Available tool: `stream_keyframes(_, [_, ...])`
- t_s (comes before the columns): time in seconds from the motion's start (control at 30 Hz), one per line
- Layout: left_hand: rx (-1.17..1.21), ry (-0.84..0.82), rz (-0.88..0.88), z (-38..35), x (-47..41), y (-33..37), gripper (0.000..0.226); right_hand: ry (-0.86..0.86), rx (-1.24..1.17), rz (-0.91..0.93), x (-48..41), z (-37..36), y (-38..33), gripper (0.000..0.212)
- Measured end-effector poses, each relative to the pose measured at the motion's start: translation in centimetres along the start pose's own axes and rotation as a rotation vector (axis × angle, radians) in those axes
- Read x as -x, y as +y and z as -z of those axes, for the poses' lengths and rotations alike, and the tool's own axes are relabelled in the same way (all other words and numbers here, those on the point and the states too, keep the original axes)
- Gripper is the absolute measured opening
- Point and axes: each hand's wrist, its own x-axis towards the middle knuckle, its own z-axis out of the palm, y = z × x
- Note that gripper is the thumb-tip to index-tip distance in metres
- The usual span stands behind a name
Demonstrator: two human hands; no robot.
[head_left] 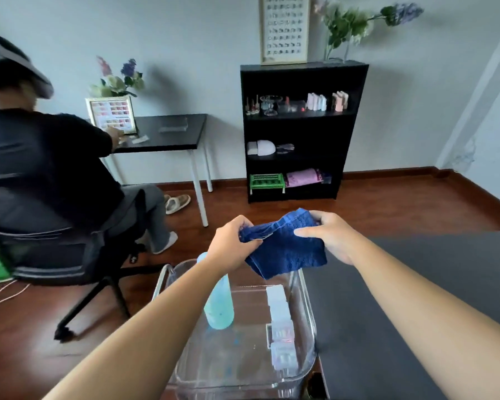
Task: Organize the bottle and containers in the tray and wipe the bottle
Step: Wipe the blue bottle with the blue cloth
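A folded dark blue cloth point(286, 246) hangs in the air above the far end of a clear plastic tray point(308, 307). My left hand point(234, 241) grips its left edge and my right hand point(328, 235) holds its right side, thumb on top. In the tray a light blue bottle point(220, 307) stands upright on the left, its top hidden behind my left forearm. Several small clear containers point(282, 327) sit in a row along the tray's right side.
A dark grey padded surface point(416, 298) lies right of the tray. A person sits on a black office chair point(70, 241) at the left, at a black desk point(168, 131). A black bookshelf point(298, 131) stands against the far wall on the wooden floor.
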Motion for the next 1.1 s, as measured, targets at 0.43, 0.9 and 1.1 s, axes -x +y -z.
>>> stream_keyframes(0.43, [-0.169, 0.068, 0.276, 2.8, 8.3, -10.8, 0.031, -0.184, 0.183, -0.07, -2.4, -11.9, 3.6, 0.021])
stream_keyframes(0.9, [-0.293, 0.098, 0.042, 3.3, 3.6, -11.5, 0.049, -0.083, 0.272, -0.043, -4.6, -15.5, 4.2, 0.014])
stream_keyframes(1.1, [-0.257, 0.089, 0.019, 3.6, 2.1, -11.7, 0.044, 0.033, 0.409, 0.075, -5.2, -16.2, 5.2, 0.021])
